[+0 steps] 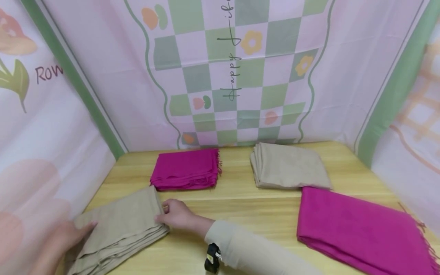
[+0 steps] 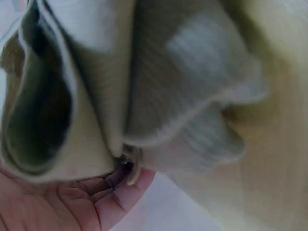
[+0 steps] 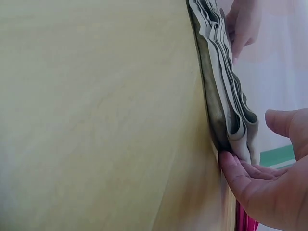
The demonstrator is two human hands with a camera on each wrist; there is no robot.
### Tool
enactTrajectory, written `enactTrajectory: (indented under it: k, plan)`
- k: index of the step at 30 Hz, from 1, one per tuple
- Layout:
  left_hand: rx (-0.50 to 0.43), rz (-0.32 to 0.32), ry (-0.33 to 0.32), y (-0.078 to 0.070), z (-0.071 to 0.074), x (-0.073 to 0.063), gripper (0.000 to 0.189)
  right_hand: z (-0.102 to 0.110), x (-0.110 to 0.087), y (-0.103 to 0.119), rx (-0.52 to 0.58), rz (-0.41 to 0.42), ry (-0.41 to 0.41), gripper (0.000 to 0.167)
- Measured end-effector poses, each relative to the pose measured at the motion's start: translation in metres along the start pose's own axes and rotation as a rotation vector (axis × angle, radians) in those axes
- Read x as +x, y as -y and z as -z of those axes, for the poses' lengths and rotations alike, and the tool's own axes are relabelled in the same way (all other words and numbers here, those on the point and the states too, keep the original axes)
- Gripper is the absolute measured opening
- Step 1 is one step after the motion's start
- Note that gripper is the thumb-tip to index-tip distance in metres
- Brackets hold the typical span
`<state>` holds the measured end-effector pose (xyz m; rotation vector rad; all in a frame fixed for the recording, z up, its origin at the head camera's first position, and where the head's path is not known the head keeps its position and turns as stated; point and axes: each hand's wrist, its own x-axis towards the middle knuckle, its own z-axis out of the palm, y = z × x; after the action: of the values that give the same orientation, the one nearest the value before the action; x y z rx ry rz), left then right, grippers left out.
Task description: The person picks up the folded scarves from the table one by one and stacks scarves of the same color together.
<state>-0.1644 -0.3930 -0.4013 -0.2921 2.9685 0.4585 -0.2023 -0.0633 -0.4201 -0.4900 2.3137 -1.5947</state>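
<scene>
A folded beige shawl (image 1: pixel 120 221) lies at an angle on the left of the table, its layered edges facing the front. My left hand (image 1: pixel 65 236) holds its left side, thumb over the top. In the left wrist view the fingers of that hand (image 2: pixel 91 202) go under the drooping folds of cloth. At the shawl's right edge is my right hand (image 1: pixel 180 214). The right wrist view shows the fingers (image 3: pixel 236 173) of this hand touching the end of the stacked layers (image 3: pixel 226 82), while its thumb (image 3: pixel 279 121) stands apart from the cloth.
Behind the shawl lies a folded magenta shawl (image 1: pixel 187 168) with a fringe. Another folded beige shawl (image 1: pixel 292 166) is at the back right, and a larger magenta shawl (image 1: pixel 361 229) lies in front of it. Printed cloth (image 1: pixel 237 76) hangs round the wooden table (image 1: pixel 237 206).
</scene>
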Motion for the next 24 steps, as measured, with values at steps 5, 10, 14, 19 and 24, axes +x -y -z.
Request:
enactTrajectory:
  k: [5,10,14,19,24]
  plan:
    - [-0.039,0.007,-0.015,0.003,0.000,0.000,0.080,-0.007,0.002,0.002,0.059,-0.040,-0.038,0.038]
    - [-0.085,0.048,0.000,0.003,-0.001,-0.002,0.081,-0.014,0.002,0.005,0.145,-0.081,-0.066,0.027]
    - [-0.118,0.071,0.013,0.003,0.000,-0.002,0.084,-0.018,0.002,0.008,0.188,-0.144,-0.094,0.013]
    - [-0.160,0.086,0.039,0.004,-0.001,-0.001,0.089,-0.020,0.003,0.009,0.222,-0.196,-0.105,0.015]
    - [-0.182,0.096,0.056,0.006,-0.002,-0.001,0.092,-0.023,0.007,0.008,0.285,-0.239,-0.074,0.015]
